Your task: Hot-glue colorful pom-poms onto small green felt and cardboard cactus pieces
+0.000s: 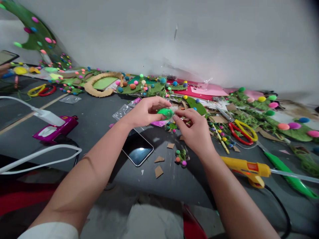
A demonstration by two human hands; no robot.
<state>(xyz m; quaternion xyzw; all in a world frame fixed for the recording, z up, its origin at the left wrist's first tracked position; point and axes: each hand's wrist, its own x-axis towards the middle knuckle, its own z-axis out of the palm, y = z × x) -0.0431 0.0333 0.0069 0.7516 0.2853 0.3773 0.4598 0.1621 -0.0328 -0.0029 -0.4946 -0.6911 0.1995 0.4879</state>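
Note:
My left hand (146, 111) and my right hand (194, 129) meet above the dark table (99, 116). Between them is a green pompom (165, 113) in a clear plastic wrapper. The left fingers pinch the pompom from the left. The right fingertips pinch the wrapper's edge from the right. Below the hands lie a black phone (137, 147), small brown cardboard scraps (159, 171) and a little cluster of pompoms (181, 157).
A yellow glue gun (246, 168) lies at the right, next to a green-handled tool (286, 172) and red-and-yellow scissors (243, 131). Green felt shapes with pompoms (147, 86) line the wall. A magenta device (53, 130) with white cables sits at the left.

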